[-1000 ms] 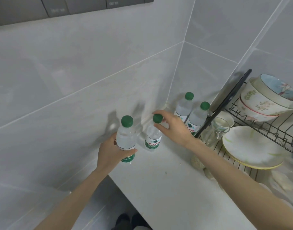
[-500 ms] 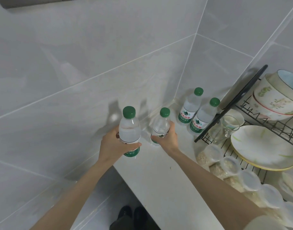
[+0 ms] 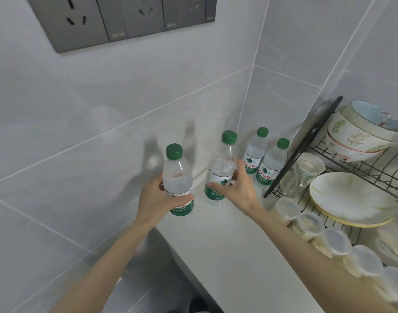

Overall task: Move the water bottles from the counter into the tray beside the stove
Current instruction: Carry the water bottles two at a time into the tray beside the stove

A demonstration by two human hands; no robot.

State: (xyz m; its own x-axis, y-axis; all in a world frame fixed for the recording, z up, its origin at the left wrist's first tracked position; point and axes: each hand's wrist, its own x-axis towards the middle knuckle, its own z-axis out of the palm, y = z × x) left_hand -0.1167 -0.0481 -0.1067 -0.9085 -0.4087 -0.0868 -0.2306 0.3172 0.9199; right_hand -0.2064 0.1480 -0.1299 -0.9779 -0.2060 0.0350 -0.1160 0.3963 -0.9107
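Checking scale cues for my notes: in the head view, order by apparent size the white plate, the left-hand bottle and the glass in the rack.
1. white plate, largest
2. left-hand bottle
3. glass, clearly smallest

Near-left clear plastic water bottle with green cap (image 3: pixel 177 177), white 纯净水 on its green label band, middle clear plastic bottle (image 3: pixel 220 170), white 饮用 on its green band, rightmost clear plastic bottle (image 3: pixel 271 166), red 农夫山泉 on its white label, far corner clear plastic bottle (image 3: pixel 255 152), same red brand partly hidden, grey wall socket plate (image 3: pixel 80 21), small print unreadable

Two bottles (image 3: pixel 261 161) in counter (image 3: pixel 234 256) corner — dish rack (image 3: pixel 362 168) right
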